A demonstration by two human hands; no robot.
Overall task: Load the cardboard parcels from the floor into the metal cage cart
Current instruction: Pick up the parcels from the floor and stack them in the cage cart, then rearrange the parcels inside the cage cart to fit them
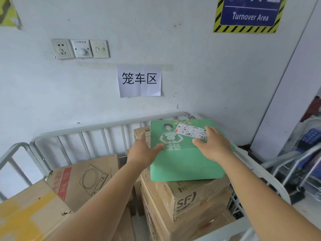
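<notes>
Settling the green parcel (184, 164) atop stacked boxes in the cage cart (104, 126), both hands' fingers open; floor unseen, so remaining parcels perhaps.

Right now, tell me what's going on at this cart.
A person is loading parcels into the metal cage cart. Both hands are on a green box that sits on top of a brown SF box in the cart: the left hand touches its left edge, and the right hand lies flat on top by the shipping label. Other cardboard boxes lie beside it.
</notes>
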